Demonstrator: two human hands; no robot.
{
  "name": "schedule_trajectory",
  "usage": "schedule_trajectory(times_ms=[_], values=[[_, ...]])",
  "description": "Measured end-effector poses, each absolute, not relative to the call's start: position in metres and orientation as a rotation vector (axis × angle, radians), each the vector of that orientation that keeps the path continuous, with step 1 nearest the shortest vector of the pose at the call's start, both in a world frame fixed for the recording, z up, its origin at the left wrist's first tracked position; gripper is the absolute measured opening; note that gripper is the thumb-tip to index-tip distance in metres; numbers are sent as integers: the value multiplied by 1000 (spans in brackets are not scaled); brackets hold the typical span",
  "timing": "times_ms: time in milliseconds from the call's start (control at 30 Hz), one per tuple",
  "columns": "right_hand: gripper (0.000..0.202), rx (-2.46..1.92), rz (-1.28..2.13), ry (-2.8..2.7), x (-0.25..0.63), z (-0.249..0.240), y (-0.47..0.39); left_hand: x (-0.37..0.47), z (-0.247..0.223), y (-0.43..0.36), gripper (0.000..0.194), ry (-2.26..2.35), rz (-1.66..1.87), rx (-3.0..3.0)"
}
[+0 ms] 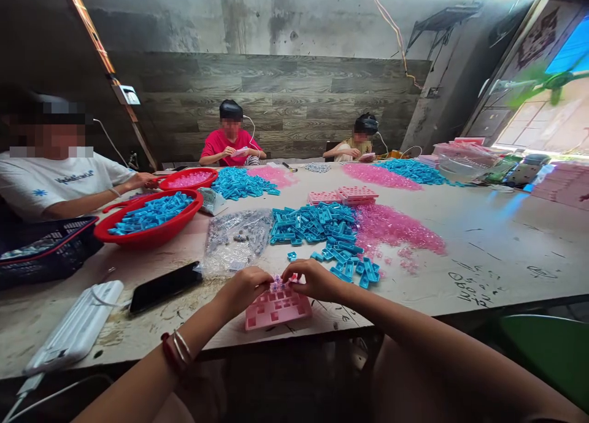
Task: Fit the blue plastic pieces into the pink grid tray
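Note:
A pink tray with square holes (262, 320) lies at the table's near edge in front of me. Over its far edge, my left hand (248, 285) bends in from the left with its fingers closed. My right hand (315, 279) meets it from the right, thumb and fingers pinched together. Small clear pinkish pieces (278, 283) show between the two hands at the tray's far rows. What each set of fingertips grips is too small to make out. Just beyond are a heap of blue plastic pieces (313, 224) and a pile of clear pink bits (396, 230).
Left of the tray are a clear plastic bag of small parts (237, 236), a black phone (165, 286) and a white power bank (76, 325). Red baskets (151, 236) hold blue and pink pieces. Stacked pink trays (356, 194) stand behind. Three other people sit around the table.

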State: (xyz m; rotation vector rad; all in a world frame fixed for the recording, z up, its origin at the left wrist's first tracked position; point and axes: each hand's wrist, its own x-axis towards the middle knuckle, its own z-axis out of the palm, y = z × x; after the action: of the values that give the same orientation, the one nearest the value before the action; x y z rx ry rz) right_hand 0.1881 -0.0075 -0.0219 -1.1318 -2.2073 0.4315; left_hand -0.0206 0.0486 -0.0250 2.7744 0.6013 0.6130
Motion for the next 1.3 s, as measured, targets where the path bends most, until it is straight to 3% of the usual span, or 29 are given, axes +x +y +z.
schedule_trajectory(times_ms=[567, 767, 1167, 1300], values=[[25, -1096, 422, -2186, 190, -24, -6, -28, -31, 52, 14, 607, 710, 2650], [23, -1151, 398, -2181, 194, -20, -7, -38, -29, 58, 41, 631, 524, 2558], [16, -1086, 237, -2022, 158, -31, -16, -16, -26, 36, 25, 759, 476, 2496], [14, -1089, 238, -2049, 159, -36, -16, -20, -25, 38, 27, 741, 456, 2470]])
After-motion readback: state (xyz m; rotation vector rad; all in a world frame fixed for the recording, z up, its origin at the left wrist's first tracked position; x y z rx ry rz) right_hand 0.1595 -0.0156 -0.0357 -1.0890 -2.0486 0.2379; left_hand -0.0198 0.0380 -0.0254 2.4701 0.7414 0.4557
